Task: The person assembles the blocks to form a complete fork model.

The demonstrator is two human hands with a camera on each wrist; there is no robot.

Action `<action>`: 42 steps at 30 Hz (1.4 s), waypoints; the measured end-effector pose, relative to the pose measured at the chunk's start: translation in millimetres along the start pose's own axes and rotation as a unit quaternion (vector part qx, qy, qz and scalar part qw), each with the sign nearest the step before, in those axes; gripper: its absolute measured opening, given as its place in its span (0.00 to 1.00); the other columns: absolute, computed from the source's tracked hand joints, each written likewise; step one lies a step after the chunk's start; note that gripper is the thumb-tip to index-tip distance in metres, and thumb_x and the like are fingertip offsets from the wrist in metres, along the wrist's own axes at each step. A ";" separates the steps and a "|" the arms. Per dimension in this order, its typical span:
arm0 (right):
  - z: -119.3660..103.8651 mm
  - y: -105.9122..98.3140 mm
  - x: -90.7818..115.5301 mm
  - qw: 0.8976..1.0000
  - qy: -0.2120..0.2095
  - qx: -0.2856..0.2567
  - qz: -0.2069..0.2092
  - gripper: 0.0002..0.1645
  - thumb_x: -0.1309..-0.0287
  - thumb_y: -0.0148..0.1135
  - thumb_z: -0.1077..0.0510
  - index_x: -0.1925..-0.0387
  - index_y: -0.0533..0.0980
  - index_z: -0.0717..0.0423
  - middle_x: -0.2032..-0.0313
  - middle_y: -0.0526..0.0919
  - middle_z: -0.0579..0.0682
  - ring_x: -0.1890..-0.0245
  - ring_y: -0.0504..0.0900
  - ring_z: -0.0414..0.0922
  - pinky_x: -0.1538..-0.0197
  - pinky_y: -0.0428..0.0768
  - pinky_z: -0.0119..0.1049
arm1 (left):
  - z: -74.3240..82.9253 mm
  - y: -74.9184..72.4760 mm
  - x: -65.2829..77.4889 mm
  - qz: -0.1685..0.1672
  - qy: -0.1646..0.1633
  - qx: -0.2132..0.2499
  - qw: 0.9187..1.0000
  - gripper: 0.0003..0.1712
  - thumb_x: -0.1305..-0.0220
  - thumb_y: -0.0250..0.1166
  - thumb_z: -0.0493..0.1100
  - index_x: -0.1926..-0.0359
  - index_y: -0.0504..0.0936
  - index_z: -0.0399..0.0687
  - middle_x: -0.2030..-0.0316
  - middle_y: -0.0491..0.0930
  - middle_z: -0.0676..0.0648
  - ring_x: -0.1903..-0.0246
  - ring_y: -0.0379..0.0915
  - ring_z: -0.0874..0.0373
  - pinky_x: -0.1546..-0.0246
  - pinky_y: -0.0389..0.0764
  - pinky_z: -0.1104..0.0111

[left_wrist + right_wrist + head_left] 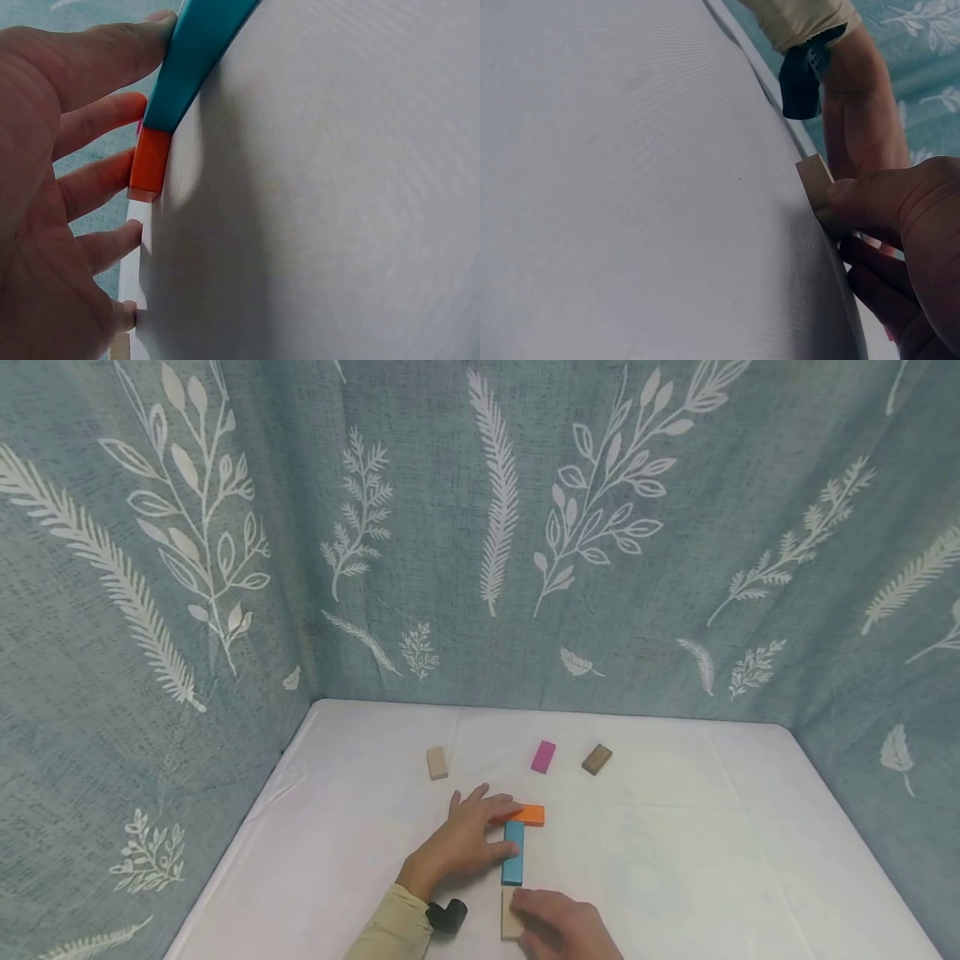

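A blue block (513,871) lies lengthwise on the white table, its far end against an orange block (533,815) set crosswise. My left hand (467,837) spreads over them from the left. In the left wrist view its thumb touches the blue block (199,60), while the index and middle fingertips are at the orange block (150,163). A pale wooden block (508,923) sits in line with the blue one's near end, close to it. My right hand (566,925) pinches that wooden block (814,184) between thumb and fingers.
Farther back on the white table (690,827) lie another pale wooden block (437,763), a magenta block (543,757) and a brown block (597,760). A leaf-patterned curtain (450,527) borders the table. A black device (447,917) is at the left wrist.
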State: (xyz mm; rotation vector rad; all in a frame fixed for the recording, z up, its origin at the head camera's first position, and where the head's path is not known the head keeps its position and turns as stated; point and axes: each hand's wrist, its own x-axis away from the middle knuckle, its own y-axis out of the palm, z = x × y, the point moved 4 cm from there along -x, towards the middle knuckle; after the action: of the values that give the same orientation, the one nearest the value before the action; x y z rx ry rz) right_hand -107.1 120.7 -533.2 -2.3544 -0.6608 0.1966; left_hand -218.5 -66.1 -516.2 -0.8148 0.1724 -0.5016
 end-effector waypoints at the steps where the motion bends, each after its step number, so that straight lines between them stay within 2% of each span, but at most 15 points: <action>1: 0.2 -0.2 -0.5 1.000 0.000 0.000 0.001 0.26 0.25 0.69 0.49 0.31 0.82 0.52 0.35 0.88 0.46 0.31 0.84 0.49 0.29 0.84 0.47 | -2.5 1.0 -1.0 0.002 0.005 0.002 1.000 0.35 0.33 0.79 0.51 0.27 0.82 0.54 0.24 0.77 0.42 0.15 0.51 0.32 0.19 0.39 0.24; 7: -1.1 -1.9 -3.4 1.000 -0.013 0.005 0.015 0.24 0.26 0.71 0.52 0.33 0.84 0.52 0.36 0.89 0.46 0.32 0.85 0.50 0.30 0.84 0.48 | -15.6 7.1 -6.6 0.020 0.035 0.007 0.999 0.36 0.34 0.78 0.55 0.27 0.82 0.58 0.24 0.77 0.43 0.16 0.52 0.30 0.21 0.40 0.21; 13: -1.7 -1.7 -5.6 1.000 0.005 0.006 0.012 0.26 0.28 0.72 0.52 0.33 0.83 0.53 0.36 0.89 0.45 0.32 0.85 0.49 0.29 0.84 0.49 | -12.5 5.4 -6.5 0.021 0.034 -0.001 0.999 0.36 0.33 0.78 0.55 0.27 0.82 0.58 0.24 0.77 0.43 0.16 0.53 0.30 0.21 0.42 0.21; 16: -2.1 -2.1 -6.3 1.000 -0.008 0.018 0.021 0.26 0.28 0.73 0.53 0.33 0.83 0.54 0.37 0.90 0.45 0.33 0.86 0.49 0.30 0.85 0.48 | -14.5 7.6 -8.5 0.022 0.022 0.000 1.000 0.36 0.35 0.79 0.54 0.27 0.83 0.59 0.25 0.78 0.44 0.16 0.53 0.32 0.19 0.41 0.23; 19: -2.7 -2.4 -6.2 0.999 -0.023 0.030 0.031 0.25 0.29 0.73 0.54 0.33 0.84 0.54 0.38 0.90 0.45 0.34 0.87 0.48 0.31 0.85 0.46 | -10.1 5.4 -7.8 0.012 0.009 -0.003 1.000 0.36 0.34 0.79 0.52 0.27 0.82 0.57 0.24 0.77 0.44 0.15 0.52 0.33 0.18 0.40 0.25; 23: -3.1 -1.7 -5.8 0.997 -0.044 0.048 0.043 0.25 0.29 0.74 0.54 0.34 0.84 0.55 0.39 0.91 0.47 0.35 0.88 0.48 0.33 0.86 0.46 | -6.8 3.4 -5.4 0.013 0.020 -0.006 1.000 0.36 0.34 0.79 0.52 0.27 0.82 0.55 0.24 0.77 0.42 0.16 0.53 0.32 0.20 0.41 0.22; 27: -4.1 -1.2 -6.0 0.994 -0.059 0.069 0.056 0.25 0.30 0.75 0.56 0.35 0.84 0.56 0.40 0.91 0.47 0.37 0.88 0.48 0.34 0.87 0.45 | -18.0 10.0 -8.4 0.030 0.039 -0.010 0.999 0.36 0.34 0.78 0.57 0.27 0.82 0.62 0.25 0.78 0.45 0.17 0.54 0.31 0.23 0.44 0.20; 30: -4.6 -1.2 -6.2 0.996 -0.045 0.063 0.050 0.25 0.30 0.74 0.56 0.35 0.84 0.55 0.39 0.91 0.47 0.36 0.88 0.48 0.33 0.87 0.47 | -17.0 9.1 -8.1 0.026 0.039 -0.008 0.999 0.36 0.33 0.78 0.56 0.26 0.82 0.61 0.25 0.78 0.45 0.17 0.53 0.30 0.22 0.43 0.20; 36: -4.9 0.1 -5.9 0.999 0.014 0.026 0.013 0.26 0.28 0.72 0.51 0.32 0.83 0.52 0.37 0.89 0.45 0.32 0.85 0.49 0.30 0.84 0.50 | -8.5 4.8 -3.5 0.016 0.032 -0.008 0.999 0.34 0.32 0.78 0.53 0.27 0.82 0.56 0.27 0.80 0.43 0.17 0.54 0.29 0.23 0.43 0.19; 38: -6.1 0.1 -5.7 1.000 0.014 0.024 0.013 0.25 0.28 0.72 0.52 0.33 0.83 0.53 0.37 0.89 0.45 0.32 0.85 0.50 0.31 0.84 0.51 | -1.1 1.6 -0.6 0.007 0.019 -0.004 1.000 0.34 0.32 0.78 0.50 0.27 0.82 0.53 0.27 0.80 0.42 0.16 0.53 0.30 0.21 0.41 0.21; 42: -7.4 0.5 -5.2 0.999 0.026 0.015 0.010 0.26 0.28 0.72 0.52 0.33 0.83 0.53 0.37 0.89 0.45 0.32 0.85 0.50 0.30 0.84 0.50 | 3.1 0.6 1.2 0.000 0.001 -0.014 1.000 0.34 0.32 0.78 0.50 0.27 0.82 0.52 0.26 0.79 0.43 0.15 0.52 0.32 0.19 0.39 0.24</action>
State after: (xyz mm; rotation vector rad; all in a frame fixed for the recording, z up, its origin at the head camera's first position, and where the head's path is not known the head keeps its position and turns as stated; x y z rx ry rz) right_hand -109.0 113.5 -528.1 -2.3308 -0.6048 0.1524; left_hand -216.2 -64.4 -514.5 -0.8409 0.1815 -0.5020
